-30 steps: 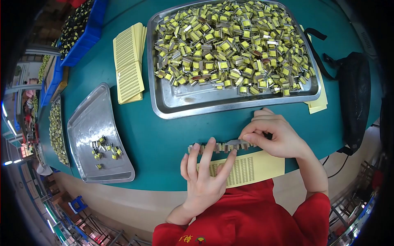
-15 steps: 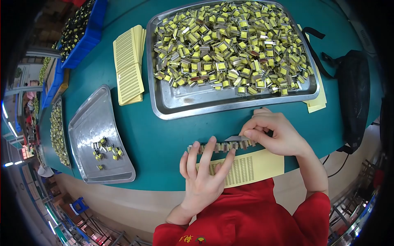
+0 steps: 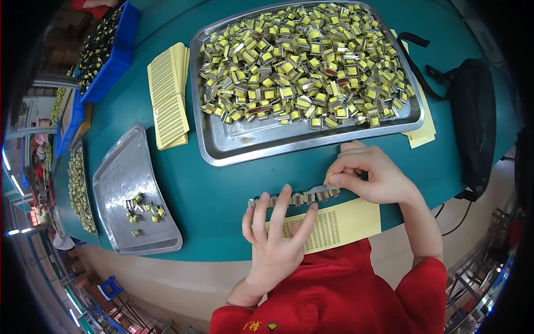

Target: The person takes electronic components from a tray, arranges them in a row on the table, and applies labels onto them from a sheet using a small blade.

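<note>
A row of small yellow-and-silver transformers (image 3: 297, 198) lies on the green table in front of me. My left hand (image 3: 274, 234) rests over the row's left part, fingers spread, the tips against the components. Beneath that hand is a yellow sheet of printed labels (image 3: 351, 224), partly covered. At the row's right end, my right hand (image 3: 370, 173) pinches a thin grey flat strip (image 3: 318, 189) between thumb and fingers. The strip lies along the tops of the components; its exact kind is unclear.
A large metal tray (image 3: 245, 156) heaped with transformers stands behind the row. A smaller tray (image 3: 114, 192) with several pieces sits left. Stacked label sheets (image 3: 169, 106), blue bins (image 3: 119, 53) and a black bag (image 3: 473, 122) are around.
My view has shifted slightly, moving the table items a little in the frame. My right hand and the grey strip stay at the row's right part; the left hand keeps its place.
</note>
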Tool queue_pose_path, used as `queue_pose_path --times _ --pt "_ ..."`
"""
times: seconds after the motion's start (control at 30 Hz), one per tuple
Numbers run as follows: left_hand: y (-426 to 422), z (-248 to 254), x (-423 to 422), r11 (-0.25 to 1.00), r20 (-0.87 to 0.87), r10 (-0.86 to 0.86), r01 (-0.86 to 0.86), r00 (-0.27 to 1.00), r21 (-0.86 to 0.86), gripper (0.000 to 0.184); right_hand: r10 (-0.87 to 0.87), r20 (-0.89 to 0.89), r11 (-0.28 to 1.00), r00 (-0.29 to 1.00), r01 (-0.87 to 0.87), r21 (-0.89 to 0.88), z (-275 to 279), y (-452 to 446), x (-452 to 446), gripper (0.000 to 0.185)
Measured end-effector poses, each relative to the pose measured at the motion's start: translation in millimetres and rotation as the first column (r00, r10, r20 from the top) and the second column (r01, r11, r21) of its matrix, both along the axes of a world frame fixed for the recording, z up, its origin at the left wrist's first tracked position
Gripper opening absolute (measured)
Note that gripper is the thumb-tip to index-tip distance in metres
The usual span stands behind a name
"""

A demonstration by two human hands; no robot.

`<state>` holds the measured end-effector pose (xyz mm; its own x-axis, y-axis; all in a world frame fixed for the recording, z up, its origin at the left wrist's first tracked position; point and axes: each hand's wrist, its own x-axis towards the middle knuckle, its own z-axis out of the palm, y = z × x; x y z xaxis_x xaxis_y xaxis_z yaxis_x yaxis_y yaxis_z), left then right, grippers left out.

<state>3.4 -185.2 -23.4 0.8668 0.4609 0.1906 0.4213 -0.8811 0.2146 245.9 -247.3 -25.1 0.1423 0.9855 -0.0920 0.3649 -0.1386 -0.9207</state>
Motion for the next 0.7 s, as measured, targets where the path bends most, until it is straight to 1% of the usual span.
queue_pose_path --times 0.13,0.23,0.63,0.7 --pt "-4.8 -2.2 2.5 1.0 0.013 -0.024 0.024 1.0 -0.004 0.049 0.016 0.029 1.0 0.999 -0.016 -0.006 1.4 0.9 0.4 0.007" --pt "-6.5 -1.4 3.2 1.0 -0.005 -0.025 0.025 1.0 -0.013 0.049 0.03 0.028 0.999 0.999 -0.029 -0.031 2.6 1.2 0.7 0.011" --pt "-5.7 -1.1 4.7 0.999 -0.001 -0.021 0.021 1.0 -0.029 0.053 0.037 0.018 0.999 0.999 -0.037 -0.013 1.1 2.5 0.7 0.011" --pt "-5.8 -1.5 5.0 0.999 0.002 -0.017 0.017 1.0 -0.03 0.054 0.044 0.036 0.999 0.998 -0.044 -0.007 0.1 2.5 1.4 0.009"
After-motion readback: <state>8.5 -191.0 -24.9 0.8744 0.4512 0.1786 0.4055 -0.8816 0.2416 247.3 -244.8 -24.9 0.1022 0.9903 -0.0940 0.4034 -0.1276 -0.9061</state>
